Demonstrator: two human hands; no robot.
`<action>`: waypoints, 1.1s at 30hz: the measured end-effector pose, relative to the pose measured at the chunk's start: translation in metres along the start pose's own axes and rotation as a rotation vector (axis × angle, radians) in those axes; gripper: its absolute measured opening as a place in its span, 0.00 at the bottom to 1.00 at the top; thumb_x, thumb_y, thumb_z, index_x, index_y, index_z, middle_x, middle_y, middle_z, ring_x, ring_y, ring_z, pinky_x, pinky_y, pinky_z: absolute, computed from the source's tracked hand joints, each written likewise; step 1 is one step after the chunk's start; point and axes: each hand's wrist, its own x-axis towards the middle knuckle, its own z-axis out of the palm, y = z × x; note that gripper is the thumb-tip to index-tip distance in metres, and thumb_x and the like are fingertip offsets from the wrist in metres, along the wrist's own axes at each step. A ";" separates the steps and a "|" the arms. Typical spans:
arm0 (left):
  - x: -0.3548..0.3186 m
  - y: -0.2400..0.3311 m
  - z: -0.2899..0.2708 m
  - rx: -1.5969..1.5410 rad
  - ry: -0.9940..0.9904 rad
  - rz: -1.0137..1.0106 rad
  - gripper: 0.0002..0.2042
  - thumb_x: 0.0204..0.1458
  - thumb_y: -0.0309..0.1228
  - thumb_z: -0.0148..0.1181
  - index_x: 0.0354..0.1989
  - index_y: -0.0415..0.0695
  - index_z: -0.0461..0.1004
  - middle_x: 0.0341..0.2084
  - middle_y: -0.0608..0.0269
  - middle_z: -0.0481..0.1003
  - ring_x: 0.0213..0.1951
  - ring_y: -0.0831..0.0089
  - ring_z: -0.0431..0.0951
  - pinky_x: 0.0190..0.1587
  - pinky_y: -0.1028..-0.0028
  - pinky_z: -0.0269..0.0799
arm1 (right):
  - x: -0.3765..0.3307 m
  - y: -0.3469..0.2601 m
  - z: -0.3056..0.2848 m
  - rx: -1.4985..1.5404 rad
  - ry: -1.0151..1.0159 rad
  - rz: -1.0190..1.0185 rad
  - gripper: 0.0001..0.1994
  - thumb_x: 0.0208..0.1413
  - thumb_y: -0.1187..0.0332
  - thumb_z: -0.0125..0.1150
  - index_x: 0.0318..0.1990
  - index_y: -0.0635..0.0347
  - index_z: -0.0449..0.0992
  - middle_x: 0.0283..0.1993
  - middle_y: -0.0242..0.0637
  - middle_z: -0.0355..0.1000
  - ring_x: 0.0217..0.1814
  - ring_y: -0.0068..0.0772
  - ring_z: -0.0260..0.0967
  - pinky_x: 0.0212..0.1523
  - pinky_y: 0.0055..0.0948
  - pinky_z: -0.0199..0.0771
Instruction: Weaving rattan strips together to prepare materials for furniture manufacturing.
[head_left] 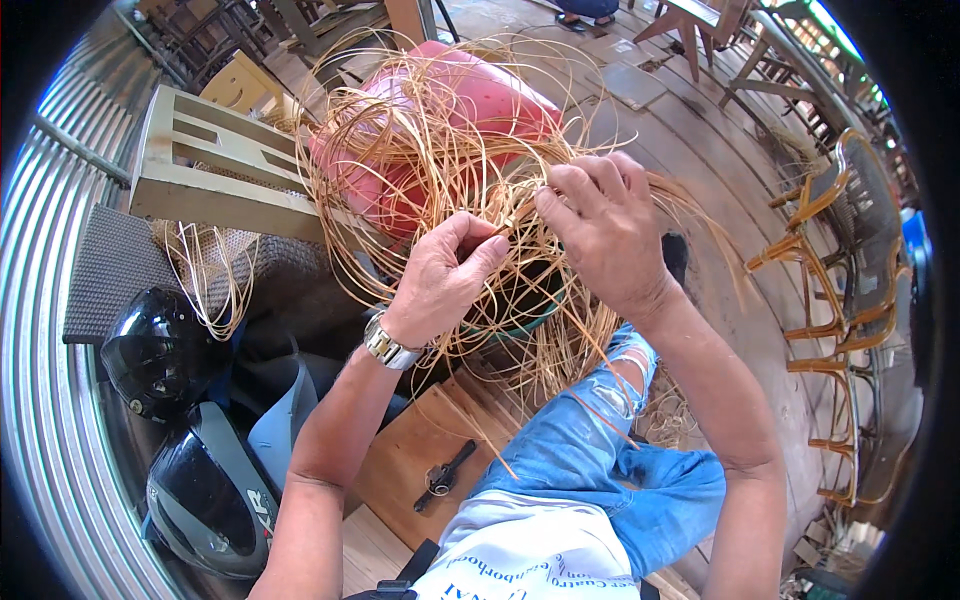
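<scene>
The wide head view looks down from close above the white shirt (520, 535), facing forward beyond it.

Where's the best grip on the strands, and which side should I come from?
Probably where the strands trail out beyond the right hand, coming from the person's right. There they run roughly side by side in a loose fan; left of that hand they cross in tangled loops, with the left hand pinching among them.
</scene>
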 end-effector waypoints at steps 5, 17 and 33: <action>0.001 0.002 0.000 -0.042 -0.015 0.010 0.12 0.64 0.29 0.58 0.51 0.36 0.76 0.30 0.73 0.74 0.31 0.87 0.68 0.33 0.84 0.67 | -0.001 -0.002 0.005 -0.074 0.025 -0.013 0.08 0.44 0.66 0.61 0.33 0.53 0.80 0.40 0.29 0.72 0.50 0.31 0.70 0.61 0.43 0.65; 0.008 -0.006 -0.002 0.055 -0.040 -0.079 0.12 0.66 0.32 0.56 0.47 0.36 0.80 0.27 0.75 0.73 0.29 0.88 0.68 0.31 0.84 0.65 | 0.004 0.009 0.017 -0.062 -0.112 -0.084 0.06 0.49 0.69 0.60 0.33 0.57 0.79 0.40 0.31 0.73 0.49 0.32 0.70 0.54 0.37 0.68; 0.008 -0.013 0.006 0.643 -0.046 0.242 0.12 0.61 0.32 0.58 0.44 0.36 0.79 0.30 0.50 0.78 0.32 0.62 0.78 0.37 0.66 0.73 | 0.019 0.017 0.012 0.238 -0.896 0.080 0.03 0.54 0.75 0.58 0.36 0.60 0.76 0.40 0.44 0.74 0.45 0.49 0.75 0.47 0.46 0.75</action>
